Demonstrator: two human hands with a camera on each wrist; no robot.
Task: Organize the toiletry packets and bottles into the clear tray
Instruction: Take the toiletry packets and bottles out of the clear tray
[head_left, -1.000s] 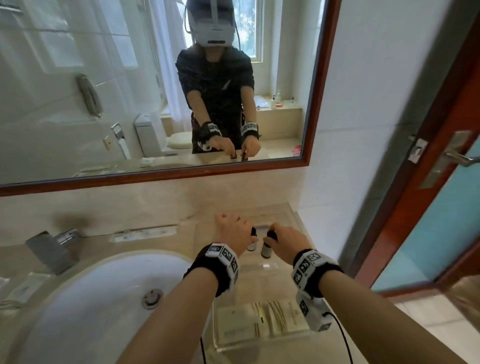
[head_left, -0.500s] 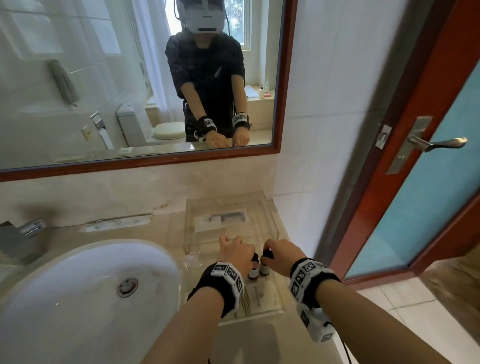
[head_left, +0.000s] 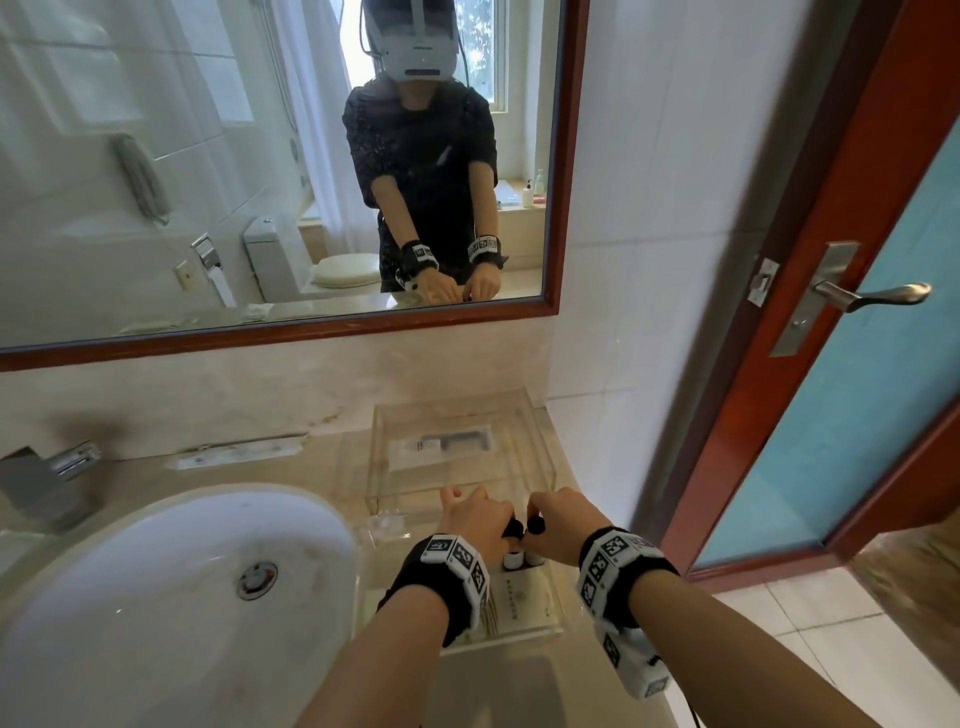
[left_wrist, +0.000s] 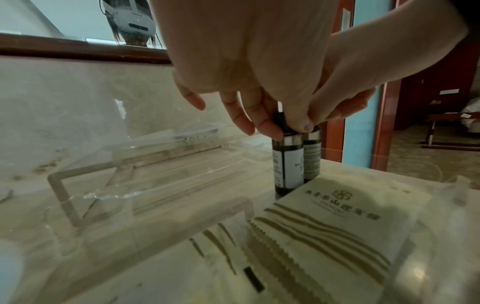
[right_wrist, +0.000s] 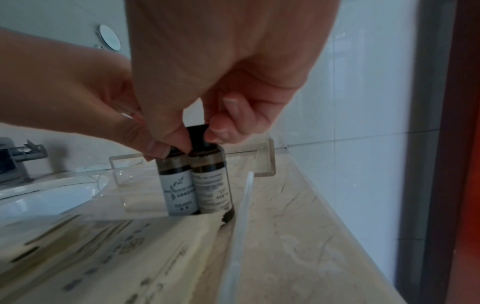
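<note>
Two bottles: in the head view, left bottle (head_left: 511, 557) and right bottle (head_left: 535, 556) stand touching inside the clear tray (head_left: 540, 447) on the desk (head_left: 332, 447).
Left wrist view: left hand (left_wrist: 233, 67) pinches its bottle's black cap, to set it straight.
Right wrist view: right hand (right_wrist: 221, 78) pinches the other cap; dark bottles, pale labels, just behind the packets (right_wrist: 124, 253).

Left hand (head_left: 475, 519) fingers (left_wrist: 267, 125) pinching downward, right hand (head_left: 563, 525) likewise, knuckles touching

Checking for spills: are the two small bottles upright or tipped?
Upright: both bottles stand side by side in the clear tray, caps up.
</note>
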